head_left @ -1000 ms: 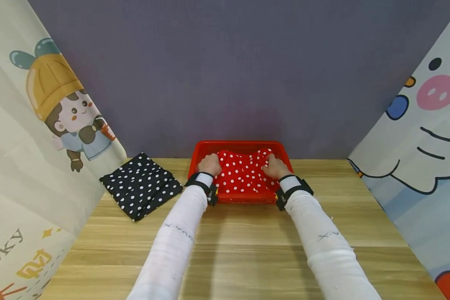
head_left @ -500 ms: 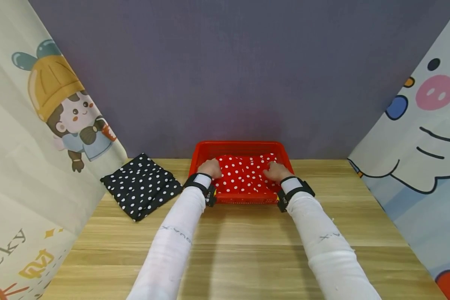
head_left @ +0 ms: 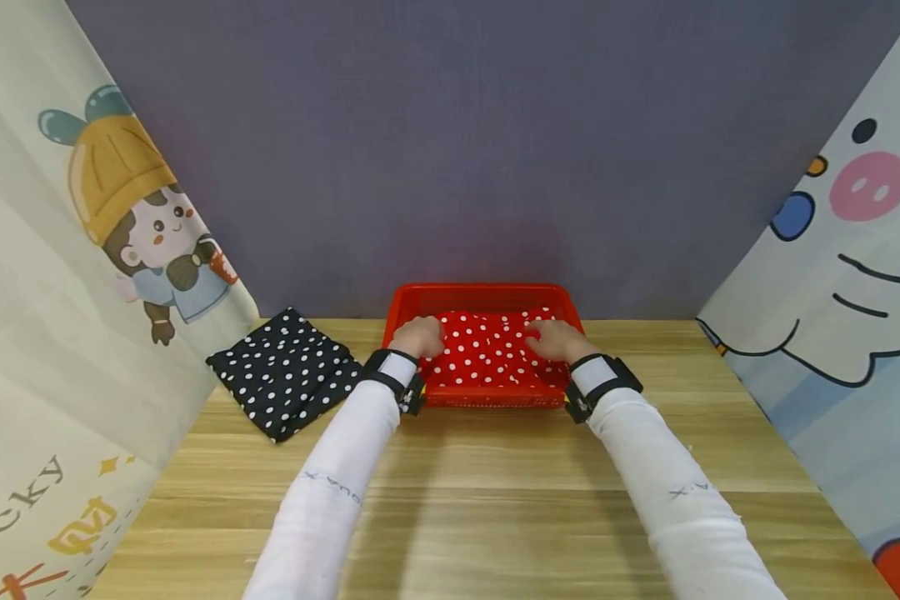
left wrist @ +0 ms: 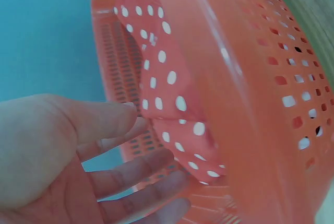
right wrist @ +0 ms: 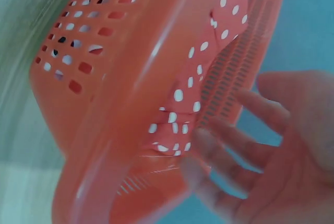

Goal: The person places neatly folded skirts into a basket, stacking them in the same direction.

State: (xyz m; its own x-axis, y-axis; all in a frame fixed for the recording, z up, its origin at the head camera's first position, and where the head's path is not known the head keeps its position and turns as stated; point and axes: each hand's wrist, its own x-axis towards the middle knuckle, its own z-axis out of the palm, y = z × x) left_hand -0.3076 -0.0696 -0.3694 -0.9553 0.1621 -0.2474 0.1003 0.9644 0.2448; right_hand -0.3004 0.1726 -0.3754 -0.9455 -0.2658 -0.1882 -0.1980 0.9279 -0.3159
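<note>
A red cloth with white dots (head_left: 489, 357) lies folded inside a red plastic basket (head_left: 483, 292) at the back of the wooden table. My left hand (head_left: 417, 336) rests on the cloth's left edge and my right hand (head_left: 558, 340) on its right edge. In the left wrist view the left hand (left wrist: 141, 145) has relaxed, spread fingers beside a fold of the cloth (left wrist: 167, 93) against the basket wall (left wrist: 271, 88). In the right wrist view the right hand (right wrist: 219, 140) reaches with straight fingers to the cloth (right wrist: 182, 104) just inside the basket (right wrist: 104, 83).
A folded black cloth with white dots (head_left: 288, 383) lies on the table (head_left: 495, 492) left of the basket. Printed cartoon curtains hang on both sides, and a grey wall stands behind the basket. Bare wood stretches in front of the basket.
The red cloth, bunched up and held high in both hands a second ago, now lies flatter and lower in the basket. Both hands have sunk with it and loosened.
</note>
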